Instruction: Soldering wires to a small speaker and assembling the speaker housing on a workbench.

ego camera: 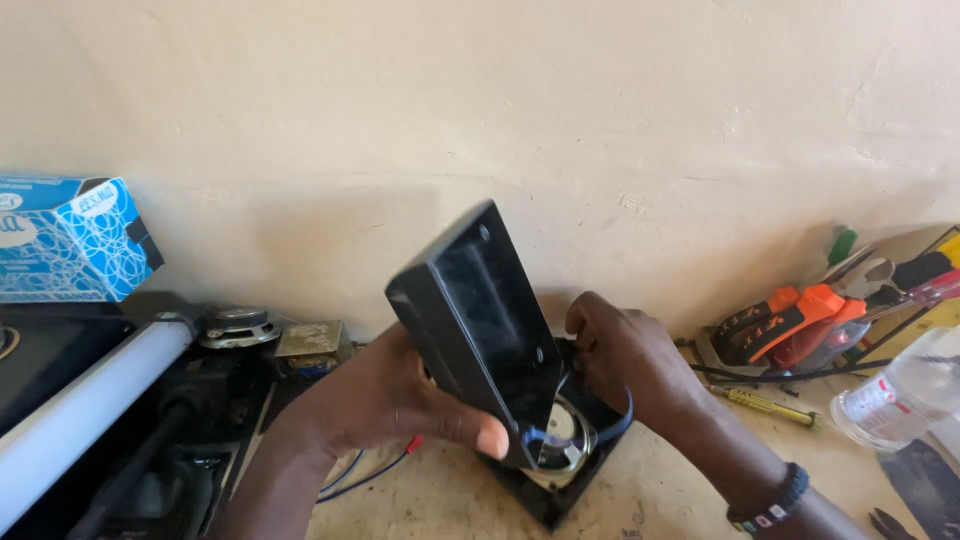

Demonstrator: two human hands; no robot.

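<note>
A black plastic speaker housing [478,325], its back panel tilted up toward the camera, sits at the centre of a cluttered workbench, gripped in the left hand [400,400], whose thumb presses across the panel's lower edge. Beneath the raised panel, the lower half of the housing rests on the pale, scuffed surface [660,495], and a round speaker driver [560,440] with a shiny metal centre shows inside it. The right hand [625,365] is curled closed at the housing's far edge, its fingers hooked over the rim beside a blue wire [612,428] that loops out of the box; exactly what the fingertips pinch cannot be made out. A beaded bracelet [770,505] circles the right wrist.

More thin wires [365,475], blue with a red end, trail out from under the left hand across the surface. To the left lie a white tube [85,410], dark equipment, a loose round speaker part [238,326] and a small brass-coloured block [310,340], with a blue patterned cardboard box [70,240] against the cream wall [500,100]. To the right, well apart from the hands, sit orange-and-black handled tools [790,320], a yellow-handled screwdriver [770,405], a black cable [780,375] and a clear plastic bottle [900,395] lying on its side.
</note>
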